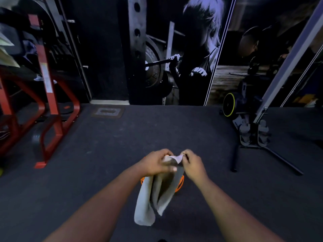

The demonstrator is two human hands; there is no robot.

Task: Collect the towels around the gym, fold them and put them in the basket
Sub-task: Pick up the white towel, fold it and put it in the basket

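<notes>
You're pinching 1 grey towel (155, 193) at its top edge w/ both hands: left hand (153, 163) and right hand (192, 165) side by side. It's hanging over 1 orange basket (180, 183) on the dark floor (104, 154), mostly hiding it.
</notes>
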